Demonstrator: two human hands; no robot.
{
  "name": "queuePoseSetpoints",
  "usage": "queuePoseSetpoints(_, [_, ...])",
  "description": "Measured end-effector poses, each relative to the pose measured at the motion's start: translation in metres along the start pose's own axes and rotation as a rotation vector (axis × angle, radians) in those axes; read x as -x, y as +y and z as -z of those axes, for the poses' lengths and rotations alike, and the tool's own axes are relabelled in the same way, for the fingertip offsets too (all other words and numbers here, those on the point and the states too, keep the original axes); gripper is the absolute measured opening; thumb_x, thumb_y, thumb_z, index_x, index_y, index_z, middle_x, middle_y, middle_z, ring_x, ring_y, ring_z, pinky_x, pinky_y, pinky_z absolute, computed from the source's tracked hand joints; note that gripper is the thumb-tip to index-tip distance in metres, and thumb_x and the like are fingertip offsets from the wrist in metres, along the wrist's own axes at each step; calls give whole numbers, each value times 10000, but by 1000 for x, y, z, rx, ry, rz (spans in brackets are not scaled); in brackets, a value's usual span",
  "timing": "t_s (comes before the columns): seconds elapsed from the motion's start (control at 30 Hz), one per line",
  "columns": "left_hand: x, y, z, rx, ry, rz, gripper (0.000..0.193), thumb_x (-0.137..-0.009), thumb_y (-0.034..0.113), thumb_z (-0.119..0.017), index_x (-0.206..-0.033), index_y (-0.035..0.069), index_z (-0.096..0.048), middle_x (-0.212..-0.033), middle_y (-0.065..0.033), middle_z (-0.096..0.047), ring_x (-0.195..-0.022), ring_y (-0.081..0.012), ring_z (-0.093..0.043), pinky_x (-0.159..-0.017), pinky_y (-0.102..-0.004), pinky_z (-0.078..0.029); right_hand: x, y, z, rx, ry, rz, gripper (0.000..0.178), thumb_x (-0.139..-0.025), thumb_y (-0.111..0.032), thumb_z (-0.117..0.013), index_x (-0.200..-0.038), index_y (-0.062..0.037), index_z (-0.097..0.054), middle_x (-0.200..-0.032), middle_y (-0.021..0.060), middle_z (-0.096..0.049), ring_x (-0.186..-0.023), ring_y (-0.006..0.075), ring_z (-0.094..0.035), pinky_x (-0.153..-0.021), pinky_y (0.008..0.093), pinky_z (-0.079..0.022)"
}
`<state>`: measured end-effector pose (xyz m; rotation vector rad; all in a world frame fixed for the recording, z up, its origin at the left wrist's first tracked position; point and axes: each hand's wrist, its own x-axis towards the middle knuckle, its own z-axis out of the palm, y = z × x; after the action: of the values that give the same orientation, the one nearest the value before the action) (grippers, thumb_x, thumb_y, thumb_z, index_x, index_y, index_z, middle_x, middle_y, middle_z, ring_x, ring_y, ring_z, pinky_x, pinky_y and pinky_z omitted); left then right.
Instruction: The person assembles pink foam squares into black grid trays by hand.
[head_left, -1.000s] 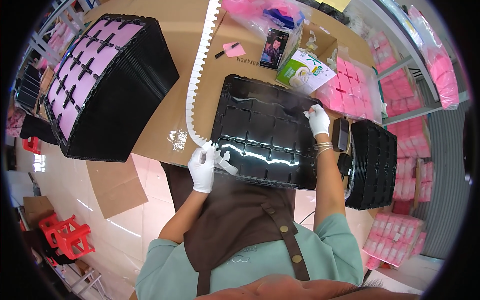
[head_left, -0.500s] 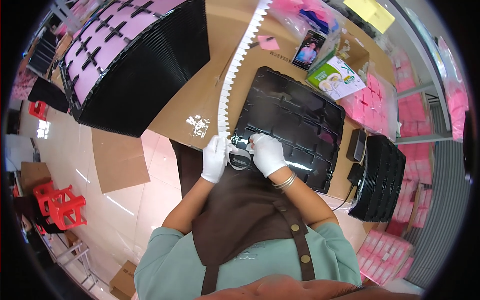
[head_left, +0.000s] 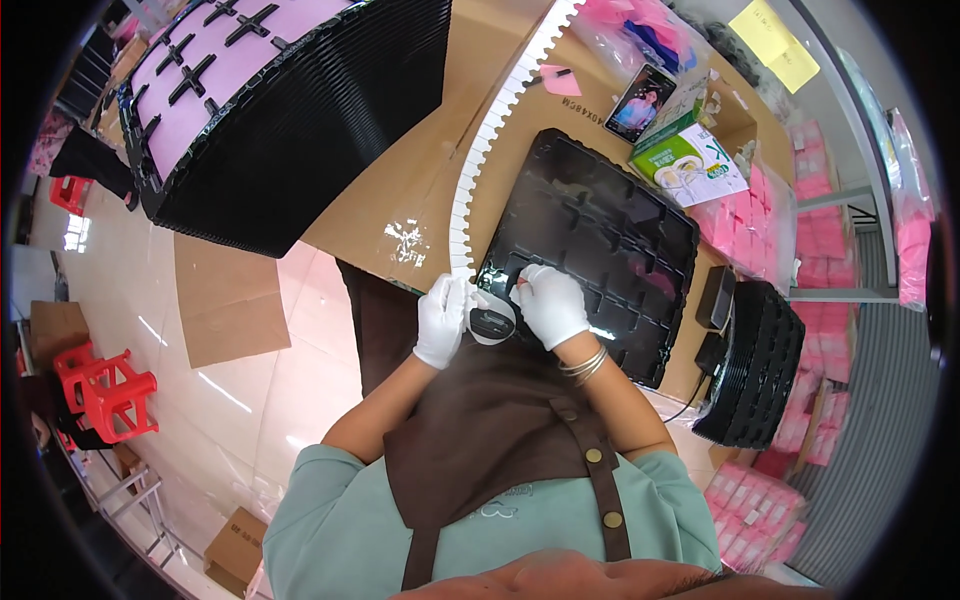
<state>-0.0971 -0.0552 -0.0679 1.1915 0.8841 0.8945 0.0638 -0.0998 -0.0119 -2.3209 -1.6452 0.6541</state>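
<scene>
Both of my hands wear white gloves and work close together at the near edge of the brown cardboard-covered table. My left hand [head_left: 441, 320] is closed, its fingertips pinching the near end of a long white strip [head_left: 487, 130] with a notched edge. Between the hands lies a dark oval piece [head_left: 491, 324] with a white band looped around it. My right hand [head_left: 553, 305] is closed over the near left corner of a black moulded plastic tray [head_left: 610, 230]. Whatever its fingertips pinch is hidden.
A tall stack of black trays [head_left: 320, 120], pink sheet on top, stands at the left. Toward the right are a phone [head_left: 640, 103], an open green-and-white box [head_left: 690, 165], bagged pink pieces [head_left: 750, 220] and a smaller black tray stack [head_left: 752, 365]. Red stools [head_left: 110, 390] stand on the floor.
My right hand has shifted slightly right, away from my left, and a small white bit at its fingertips no longer shows. The view has shifted a little; the strip stays at my left fingers.
</scene>
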Motion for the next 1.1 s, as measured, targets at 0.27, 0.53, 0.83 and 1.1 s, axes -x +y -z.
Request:
queuePoseSetpoints(0.27, [-1,-4,0,-28,-4,6,276,-983,202,-404,-823,15,-529,-665,-65,-626,-484,-46,-457,-463,-199,-365,14,8,9,-260,78,52,97,-777,-77,-577,-787,-16,-652,-755,168,-634,-684,316,-629,-636,366,-509])
queuePoseSetpoints(0.53, [5,11,6,-100,-26,32,254,-968,165,-433,-841,-16,-558,-698,-79,-643,-648,-120,-605,-621,-252,-474,-74,127,196,-187,1203,64,104,-799,-9,-556,-794,11,-658,-719,89,-651,-623,144,-592,-632,272,-476])
queuePoseSetpoints(0.83, [20,91,10,-31,125,-166,240,-976,222,-439,-943,18,-562,-728,-68,-618,-681,-105,-559,-654,-237,-437,-86,267,266,-2,1109,-88,222,-751,-62,-578,-942,-23,-684,-895,184,-668,-842,288,-661,-777,332,-505])
queuePoseSetpoints(1.1, [-33,42,67,-1180,177,-3,535,-822,218,-630,-1256,-28,-435,-1267,-266,-419,-1155,-398,-442,-963,-452,-384,-46,367,152,104,634,-569,304,-648,-172,-715,-923,-52,-669,-872,155,-668,-822,311,-643,-753,363,-496])
